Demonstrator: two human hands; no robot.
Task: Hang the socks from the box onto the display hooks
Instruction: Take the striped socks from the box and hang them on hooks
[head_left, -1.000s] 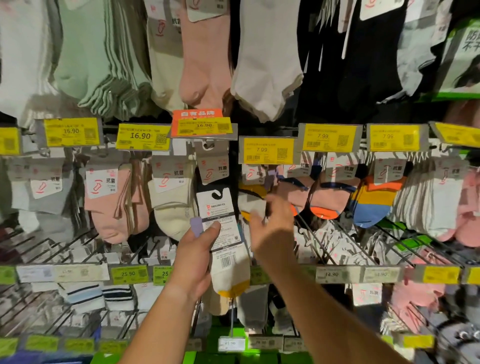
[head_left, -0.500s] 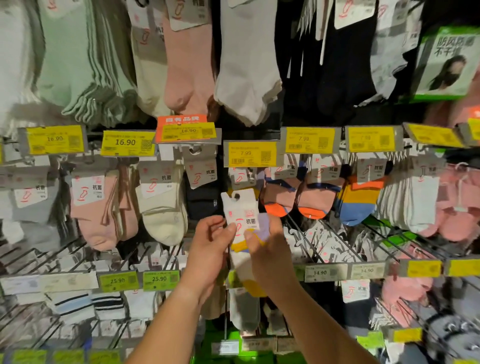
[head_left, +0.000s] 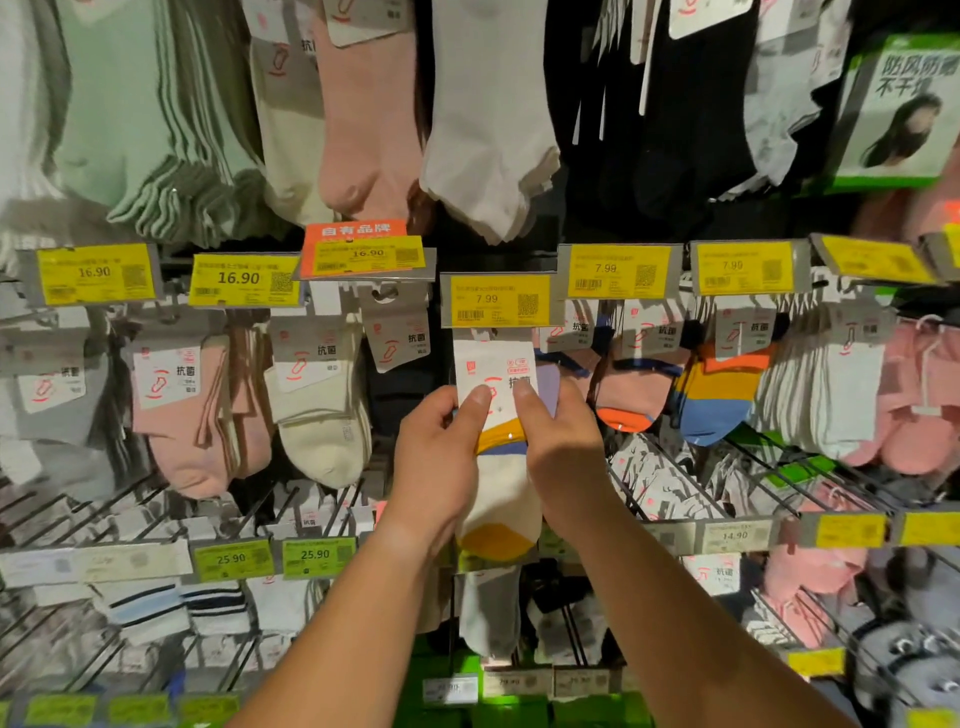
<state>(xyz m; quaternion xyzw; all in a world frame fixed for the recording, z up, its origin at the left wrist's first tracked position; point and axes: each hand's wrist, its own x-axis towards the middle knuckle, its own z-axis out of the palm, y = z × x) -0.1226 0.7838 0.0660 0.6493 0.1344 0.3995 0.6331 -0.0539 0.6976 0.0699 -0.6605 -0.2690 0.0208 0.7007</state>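
A pair of white socks with yellow, blue and lilac bands (head_left: 501, 493) carries a white card label (head_left: 491, 366). Both hands hold it up in front of the display. My left hand (head_left: 441, 462) grips its left side with the thumb pressed on the label. My right hand (head_left: 561, 447) pinches the right side, thumb on the label too. The label's top sits right below the yellow 7.99 price tag (head_left: 498, 300), where its hook is hidden. The box is out of sight.
Rows of hooks carry hanging socks: pink (head_left: 192, 415) and cream (head_left: 322, 415) pairs at left, orange-and-blue pairs (head_left: 722, 400) at right. Bare wire hooks (head_left: 675, 478) jut out at lower right. A lower row of price tags (head_left: 317, 556) runs under my wrists.
The sock pair has been turned to show its front label and lifted up under the 7.99 tag. My right hand came off the hanging socks and now holds the pair.
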